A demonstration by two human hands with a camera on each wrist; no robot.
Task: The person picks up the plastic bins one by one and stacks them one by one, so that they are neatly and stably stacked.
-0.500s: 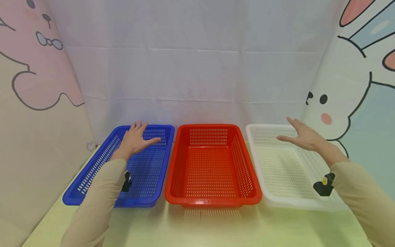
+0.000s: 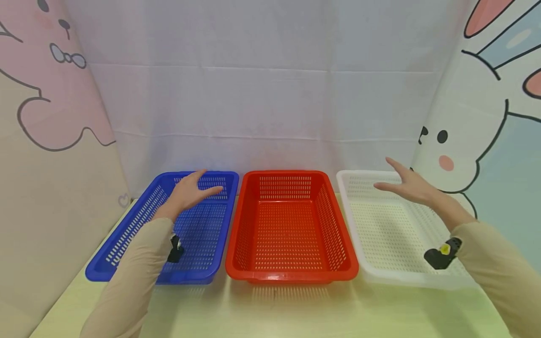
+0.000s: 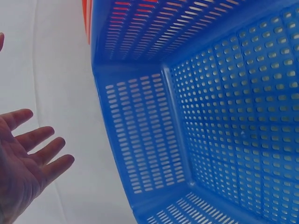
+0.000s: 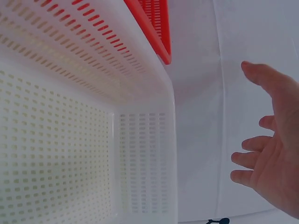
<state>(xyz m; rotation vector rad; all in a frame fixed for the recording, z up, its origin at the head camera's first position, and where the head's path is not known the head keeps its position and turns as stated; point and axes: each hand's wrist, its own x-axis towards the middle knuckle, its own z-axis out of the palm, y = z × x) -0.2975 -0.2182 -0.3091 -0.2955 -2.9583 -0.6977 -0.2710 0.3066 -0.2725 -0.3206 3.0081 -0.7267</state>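
My left hand [image 2: 186,193] hovers over the blue basket [image 2: 198,234], its fingers extended and nothing held. In the left wrist view those fingers [image 3: 44,144] spread apart beside the far wall of that basket. Over the white basket [image 2: 380,234] my right hand [image 2: 412,187] hangs with thumb and fingers apart, holding nothing. The right wrist view shows its fingers [image 4: 245,161] loosely bent past the rim. A red basket [image 2: 287,230] with slotted walls stands between the other two. No items show inside the baskets.
The baskets stand side by side on a pale green table [image 2: 270,310]. A white cloth [image 2: 270,94] hangs right behind them. Cartoon-printed cloths flank the table, a pink figure [image 2: 84,108] on the left and a white rabbit [image 2: 460,126] on the right.
My left hand has turned a little, so its fingers now line up behind one another. The right hand has shifted slightly left and tilted. The baskets stay in place.
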